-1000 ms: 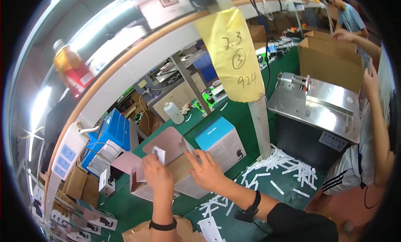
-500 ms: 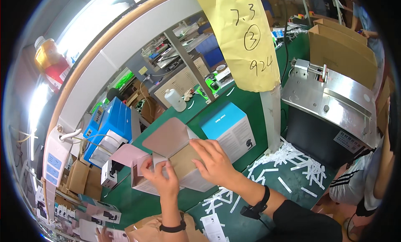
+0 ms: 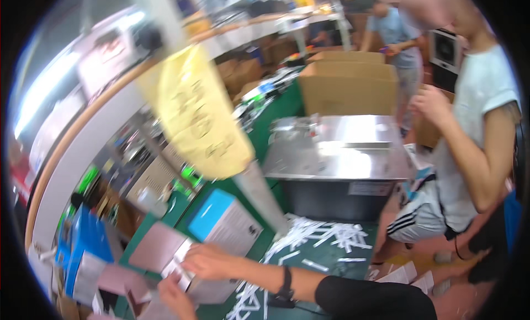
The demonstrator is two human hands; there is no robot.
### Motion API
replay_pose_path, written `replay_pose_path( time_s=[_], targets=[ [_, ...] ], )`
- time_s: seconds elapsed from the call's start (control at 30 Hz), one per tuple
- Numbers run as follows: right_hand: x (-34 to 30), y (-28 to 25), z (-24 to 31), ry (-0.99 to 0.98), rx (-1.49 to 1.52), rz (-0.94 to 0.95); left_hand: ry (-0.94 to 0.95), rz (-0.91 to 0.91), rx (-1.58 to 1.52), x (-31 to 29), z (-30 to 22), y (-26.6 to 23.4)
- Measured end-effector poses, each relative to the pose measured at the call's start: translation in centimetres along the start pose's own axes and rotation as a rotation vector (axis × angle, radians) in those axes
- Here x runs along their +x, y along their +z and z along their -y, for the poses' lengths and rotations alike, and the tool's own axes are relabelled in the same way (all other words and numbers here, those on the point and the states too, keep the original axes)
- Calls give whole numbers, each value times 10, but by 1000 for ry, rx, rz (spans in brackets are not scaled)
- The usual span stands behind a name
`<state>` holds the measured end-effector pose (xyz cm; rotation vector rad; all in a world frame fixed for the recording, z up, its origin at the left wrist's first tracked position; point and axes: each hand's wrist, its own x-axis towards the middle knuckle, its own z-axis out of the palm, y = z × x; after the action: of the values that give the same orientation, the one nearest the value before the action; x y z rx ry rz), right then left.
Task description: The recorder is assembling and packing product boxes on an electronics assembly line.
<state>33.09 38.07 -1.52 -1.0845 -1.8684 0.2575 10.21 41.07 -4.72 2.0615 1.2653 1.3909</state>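
Note:
An open carton (image 3: 154, 247) with pale pinkish flaps stands at the lower left on the green bench. Both hands are at its opening, blurred by motion. My right hand (image 3: 208, 262) has its fingers bent together over a white inner flap (image 3: 178, 258). Close by, my left hand (image 3: 175, 296) has its fingertips closed at the lower end of the same flap. The carton's contents are hidden by my hands and the flaps. A closed box (image 3: 225, 223) with a blue top and white printed side stands just behind it.
White paper strips (image 3: 314, 234) litter the bench at right. A metal-topped machine (image 3: 342, 163) stands beyond, before a large brown carton (image 3: 350, 85). A post with yellow paper (image 3: 201, 118) rises from the bench. One person (image 3: 469, 149) is close at right, another (image 3: 395, 44) farther back.
The view has swung to the right, bringing the people and machine further in. My right hand's spread fingers have drawn together at the carton's flap, closer to my left hand.

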Motion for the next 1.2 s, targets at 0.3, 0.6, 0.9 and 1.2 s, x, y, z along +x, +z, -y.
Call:
replay_pose_path(
  time_s=[0.3,0.6,0.9,1.2],
  targets=[
    [6,-1,-10,-62,-26,-382,56,-222,-52,17,-16,21],
    [-21,-12,-68,-324,415,-54,312,133,-344,2,-23,15],
    [-36,-25,-56,-108,596,-103,354,83,-132,-4,-49,29],
    [-29,-22,-36,-50,417,-242,316,27,-193,0,-46,21]
  ],
)
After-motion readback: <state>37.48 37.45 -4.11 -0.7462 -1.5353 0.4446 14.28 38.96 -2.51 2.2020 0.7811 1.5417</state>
